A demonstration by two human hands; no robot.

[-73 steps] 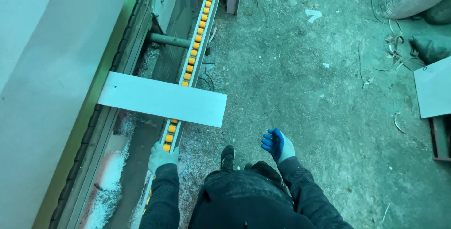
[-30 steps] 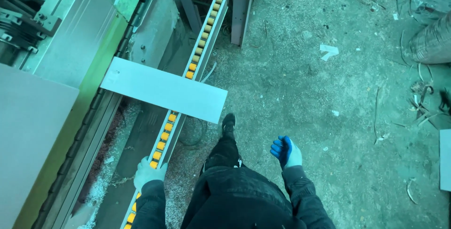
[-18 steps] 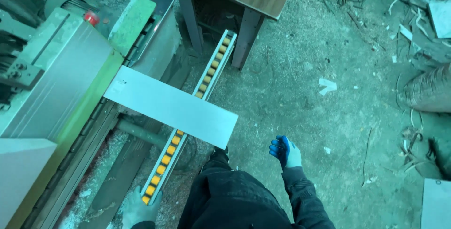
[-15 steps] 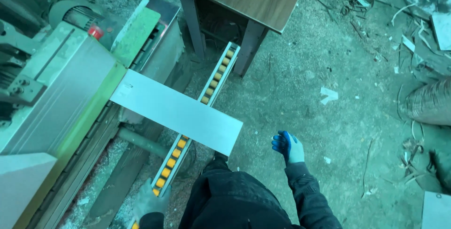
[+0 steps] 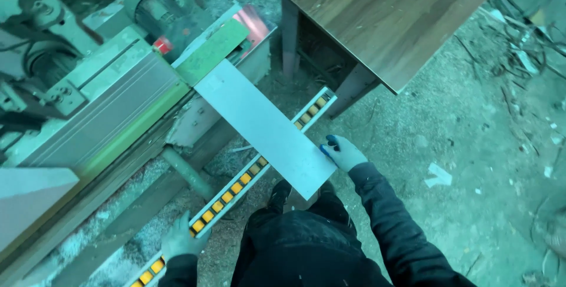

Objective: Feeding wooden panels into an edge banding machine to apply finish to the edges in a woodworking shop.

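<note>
A long white panel (image 5: 262,125) lies across a roller rail with orange rollers (image 5: 236,187), its far end at the machine's green guide (image 5: 209,51). My right hand (image 5: 342,152), in a blue-and-grey glove, touches the panel's near right edge, fingers curled against it. My left hand (image 5: 180,241), in a grey glove, rests on the roller rail lower left, apart from the panel. My dark-clothed body and legs fill the bottom middle.
A large grey-green woodworking machine (image 5: 100,98) with a red knob (image 5: 162,45) runs along the left. A brown wooden table (image 5: 383,16) stands at the upper right. Sawdust, scraps and debris (image 5: 519,57) cover the concrete floor on the right.
The panel has travelled forward along the rail toward the machine's end and the table. My right hand has come up from my side to the panel's near edge. My view shifted forward.
</note>
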